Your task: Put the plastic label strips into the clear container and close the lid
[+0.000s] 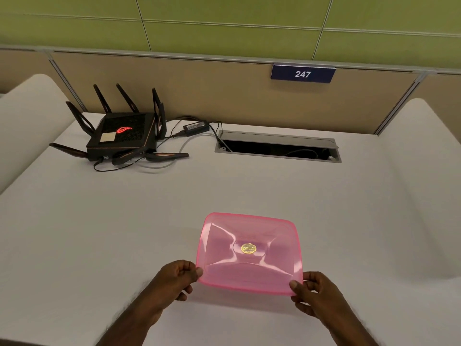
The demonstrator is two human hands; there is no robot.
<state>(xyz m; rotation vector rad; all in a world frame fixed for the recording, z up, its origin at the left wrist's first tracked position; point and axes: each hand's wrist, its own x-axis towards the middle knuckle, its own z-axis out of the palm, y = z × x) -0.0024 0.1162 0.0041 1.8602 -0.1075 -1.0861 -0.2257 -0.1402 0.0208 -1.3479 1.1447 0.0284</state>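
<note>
A pink see-through lid with a round gold sticker at its centre lies in front of me over the white desk. My left hand pinches its near-left corner between thumb and fingers. My right hand pinches its near-right corner the same way. Whether a container body sits under the lid I cannot tell. No label strips show in this view.
A black router with several antennas sits at the back left, with its power brick and cables beside it. An open cable hatch is set into the desk at the back. A partition with a "247" sign stands behind.
</note>
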